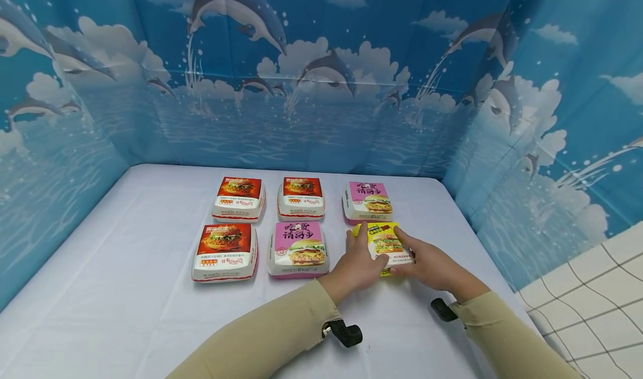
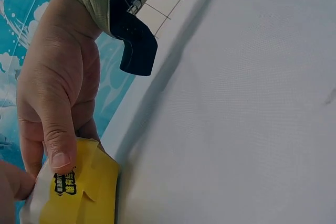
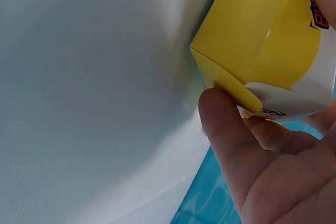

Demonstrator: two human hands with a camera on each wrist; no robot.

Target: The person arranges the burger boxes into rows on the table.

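A yellow burger box (image 1: pixel 385 239) with a burger picture on its lid sits between both hands at the right of the front row. My left hand (image 1: pixel 355 264) grips its left side, thumb on the near part of the lid and a finger at the far left corner. From the right, my right hand (image 1: pixel 433 263) holds it, thumb at the near right corner. In the right wrist view, the right thumb (image 3: pixel 223 121) presses by a small side flap of the yellow box (image 3: pixel 252 45). The box's far side is hidden.
Left of the hands stands a pink burger box (image 1: pixel 298 250), with a red-topped box (image 1: pixel 224 253) beyond it. Behind are two more red-topped boxes (image 1: pixel 238 200) and another pink box (image 1: pixel 369 200). Blue dolphin curtains (image 1: pixel 311 122) border the white-covered table (image 1: pixel 125 289).
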